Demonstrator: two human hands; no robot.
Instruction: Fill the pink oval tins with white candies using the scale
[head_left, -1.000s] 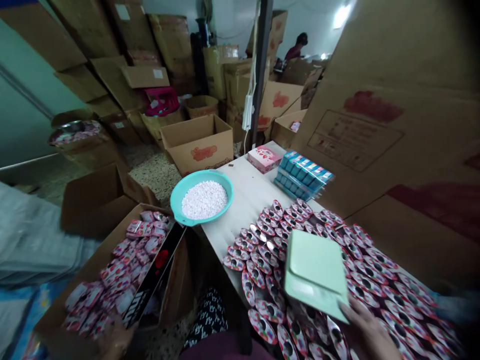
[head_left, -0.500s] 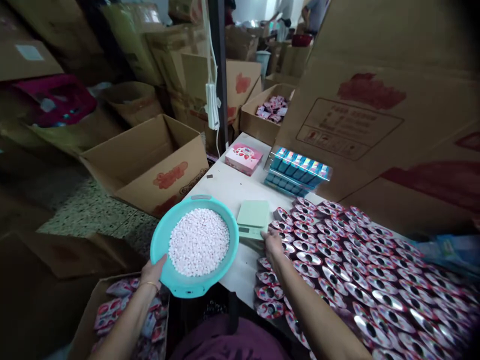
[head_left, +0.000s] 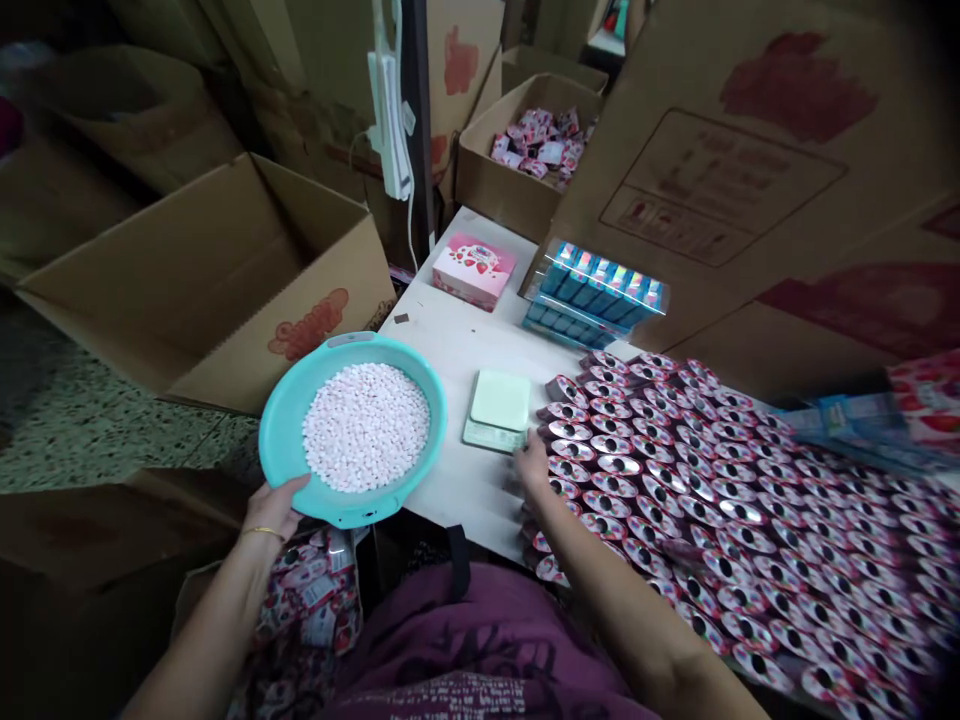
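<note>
My left hand (head_left: pixel 274 506) grips the near rim of a teal plastic basin (head_left: pixel 281 440) filled with small white pellets (head_left: pixel 366 425), held over the table's left edge. My right hand (head_left: pixel 535 467) rests on the white table (head_left: pixel 457 345) just in front of a pale green digital scale (head_left: pixel 498 409), fingers blurred beside it. To the right lie rows of several open red-and-white heart-shaped packets (head_left: pixel 675 460) covering the tabletop.
A pink box (head_left: pixel 473 270) and a clear pack of blue boxes (head_left: pixel 594 295) stand at the table's far end. Large cardboard cartons (head_left: pixel 750 180) wall the right side. An open carton (head_left: pixel 195 270) sits left; another with packets (head_left: pixel 536 140) behind. A carton of packets (head_left: pixel 315 600) sits below.
The scale went from my right hand above the packets to the table. My left hand took the basin's rim and drew it toward the table's left edge. My view tilted down.
</note>
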